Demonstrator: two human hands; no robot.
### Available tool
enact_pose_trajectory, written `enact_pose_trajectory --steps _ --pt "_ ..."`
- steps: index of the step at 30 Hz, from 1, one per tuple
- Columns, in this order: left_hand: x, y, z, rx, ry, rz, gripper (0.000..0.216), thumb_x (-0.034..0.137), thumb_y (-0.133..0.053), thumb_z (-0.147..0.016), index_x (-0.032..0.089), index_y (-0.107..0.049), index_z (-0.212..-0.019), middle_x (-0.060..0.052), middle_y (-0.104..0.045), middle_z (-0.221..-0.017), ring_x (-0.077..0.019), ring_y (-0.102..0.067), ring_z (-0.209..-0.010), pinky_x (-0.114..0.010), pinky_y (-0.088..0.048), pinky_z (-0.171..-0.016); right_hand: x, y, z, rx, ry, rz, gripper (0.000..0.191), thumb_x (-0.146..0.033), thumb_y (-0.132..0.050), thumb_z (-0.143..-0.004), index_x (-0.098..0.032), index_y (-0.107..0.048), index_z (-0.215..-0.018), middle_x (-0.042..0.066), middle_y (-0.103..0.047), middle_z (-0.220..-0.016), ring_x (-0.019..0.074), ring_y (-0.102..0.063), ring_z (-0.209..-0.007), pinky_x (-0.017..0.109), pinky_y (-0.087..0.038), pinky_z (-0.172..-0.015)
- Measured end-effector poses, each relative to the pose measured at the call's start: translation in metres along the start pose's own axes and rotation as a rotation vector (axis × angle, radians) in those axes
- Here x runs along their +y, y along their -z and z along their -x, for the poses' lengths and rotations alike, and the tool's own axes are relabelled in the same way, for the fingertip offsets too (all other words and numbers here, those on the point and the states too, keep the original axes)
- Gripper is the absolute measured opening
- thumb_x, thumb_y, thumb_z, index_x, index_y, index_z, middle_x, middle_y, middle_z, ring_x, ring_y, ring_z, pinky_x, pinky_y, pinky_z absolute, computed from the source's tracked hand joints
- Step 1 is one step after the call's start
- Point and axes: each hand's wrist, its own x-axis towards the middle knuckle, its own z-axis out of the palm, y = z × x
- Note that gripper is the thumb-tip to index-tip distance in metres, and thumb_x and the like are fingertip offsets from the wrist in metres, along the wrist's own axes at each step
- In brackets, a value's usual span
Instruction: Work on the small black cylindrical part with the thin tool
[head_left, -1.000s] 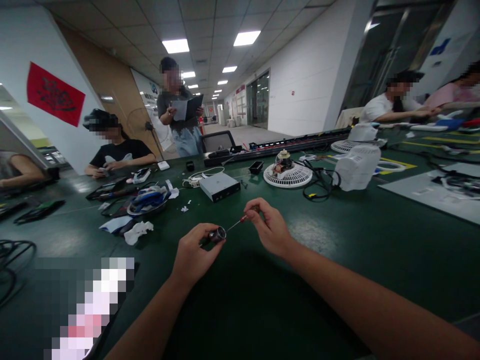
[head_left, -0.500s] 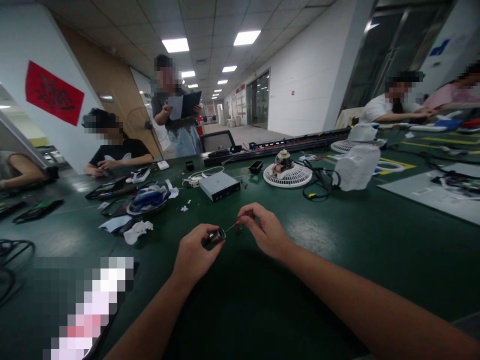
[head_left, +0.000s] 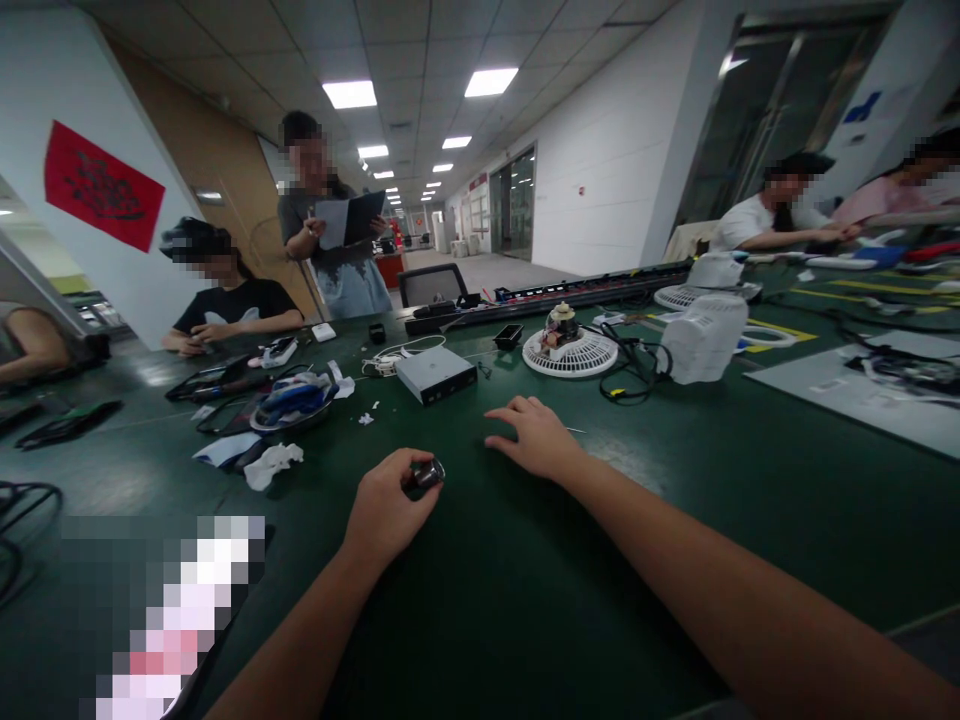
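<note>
The left hand (head_left: 390,505) is hovering just above the green table (head_left: 525,600) with its forearm reaching in from below, its fingers curling tightly around a small metal cylinder (head_left: 429,473), which is sticking out between thumb and fingertips, shiny end facing right. The right hand (head_left: 534,438) is lying palm down on the table just beside it, fingers stretched out and gripping nothing, a thin metal shaft (head_left: 576,431) showing at its far edge. Both hands are working apart, in front of a grey drive box (head_left: 436,373) and a white fan grille (head_left: 574,352).
</note>
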Motion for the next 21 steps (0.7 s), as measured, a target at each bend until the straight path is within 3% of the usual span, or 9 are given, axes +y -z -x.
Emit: enact_pose_trajectory --steps 2,4,11,17,21 --pt "-0.001 0.0 0.0 0.004 -0.013 0.007 0.025 0.023 -0.073 -0.076 0.024 -0.068 -0.101 -0.002 -0.073 -0.089 -0.0206 -0.07 -0.074 -0.033 -0.056 -0.065 0.002 -0.006 -0.001 -0.115 -0.007 -0.01 0.025 -0.036 -0.071 -0.086 -0.023 -0.072 -0.106 0.011 -0.064 -0.099 0.0286 -0.057 -0.094 0.04 -0.046 -0.082" --pt "-0.001 0.0 0.0 0.006 -0.021 0.017 0.025 0.022 -0.073 -0.076 0.024 -0.068 -0.101 -0.002 -0.073 -0.088 -0.0206 -0.07 -0.074 -0.033 -0.056 -0.064 -0.001 -0.008 -0.001 -0.143 -0.007 -0.026 0.015 -0.03 -0.073 -0.085 -0.021 -0.072 -0.097 0.01 -0.064 -0.095 0.0273 -0.059 -0.092 0.039 -0.047 -0.08" --pt "0.001 0.0 0.0 -0.024 -0.013 0.035 0.024 0.019 -0.071 -0.076 0.024 -0.068 -0.099 -0.001 -0.073 -0.087 -0.02 -0.07 -0.074 -0.032 -0.056 -0.066 -0.032 0.003 0.01 -0.029 0.099 -0.226 0.014 -0.014 -0.068 -0.083 -0.02 -0.068 -0.096 0.004 -0.069 -0.096 0.0216 -0.061 -0.092 0.035 -0.048 -0.082" --pt "0.0 -0.004 0.002 -0.039 -0.074 0.059 0.023 0.016 -0.07 -0.075 0.025 -0.068 -0.097 0.0 -0.072 -0.087 -0.0187 -0.069 -0.075 -0.031 -0.055 -0.068 -0.052 0.006 0.018 -0.009 0.254 -0.364 0.029 -0.014 -0.061 -0.088 -0.022 -0.069 -0.115 0.006 -0.071 -0.1 0.0205 -0.061 -0.096 0.035 -0.048 -0.087" --pt "0.001 -0.003 0.002 -0.075 -0.102 0.08 0.023 0.014 -0.07 -0.076 0.024 -0.068 -0.096 0.0 -0.072 -0.089 -0.0185 -0.069 -0.078 -0.03 -0.054 -0.07 -0.055 0.007 0.018 -0.02 0.277 -0.366 0.022 -0.017 -0.068 -0.086 -0.023 -0.073 -0.106 0.005 -0.072 -0.093 0.0207 -0.06 -0.091 0.034 -0.047 -0.082"
